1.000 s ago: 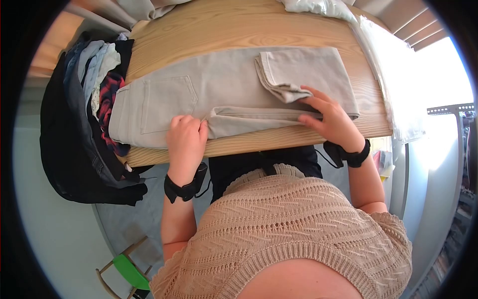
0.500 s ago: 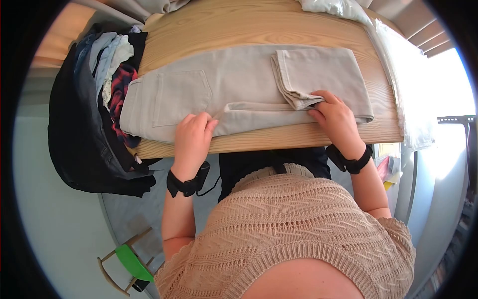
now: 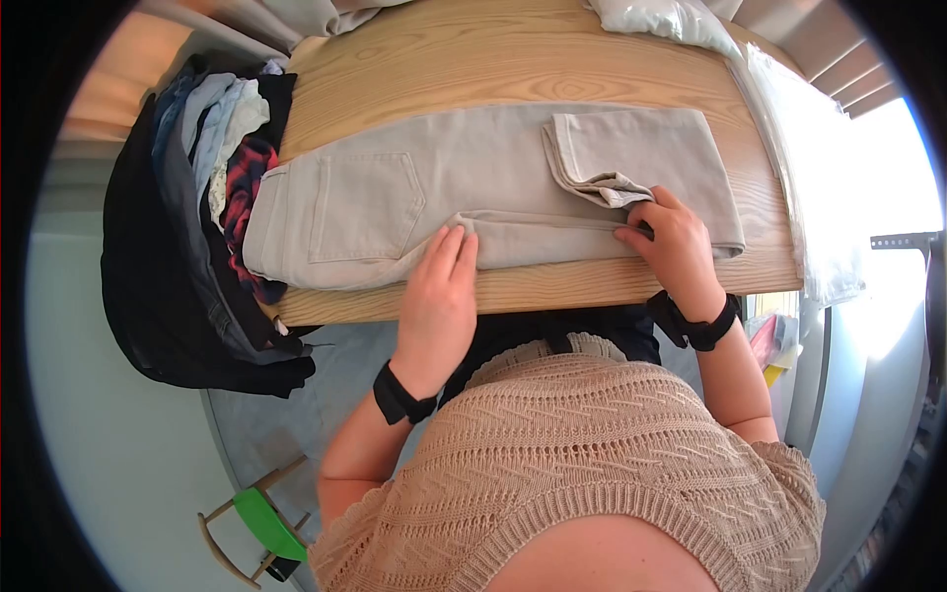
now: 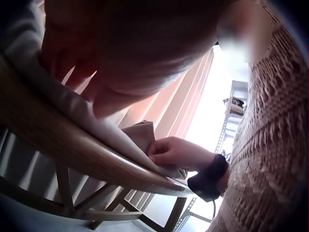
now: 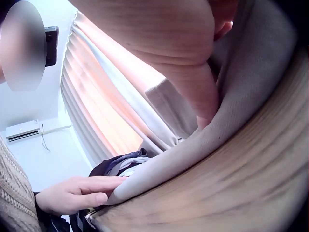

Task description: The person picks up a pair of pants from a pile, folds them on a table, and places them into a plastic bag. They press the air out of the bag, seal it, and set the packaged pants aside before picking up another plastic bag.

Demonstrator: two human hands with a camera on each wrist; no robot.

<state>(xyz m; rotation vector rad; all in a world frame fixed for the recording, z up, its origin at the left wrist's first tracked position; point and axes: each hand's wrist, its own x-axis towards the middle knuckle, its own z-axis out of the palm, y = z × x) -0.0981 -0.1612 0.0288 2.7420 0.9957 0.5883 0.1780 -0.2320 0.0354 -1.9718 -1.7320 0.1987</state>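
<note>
Light grey trousers (image 3: 493, 148) lie lengthwise on the wooden table, waistband at the left, with one leg end folded back near the right. My left hand (image 3: 441, 301) rests its fairly straight fingers on the near edge, right of the back pocket. At the folded leg end, my right hand (image 3: 681, 242) has its fingers curled at the hem opening and pinches the cloth there. The left wrist view shows the right hand (image 4: 181, 153) bent over the cloth; in the right wrist view the left hand (image 5: 72, 195) lies flat against the fabric edge.
A pile of dark, blue and red checked clothes (image 3: 187, 257) hangs over the table's left end. Clear plastic bags (image 3: 804, 178) lie along the right end, with a white pillow-like packet (image 3: 661, 20) at the back. A green chair (image 3: 266, 523) stands on the floor at lower left.
My left hand has slid right along the near edge, and its fingers have straightened from a pinch. My right hand has closed in on the folded leg end.
</note>
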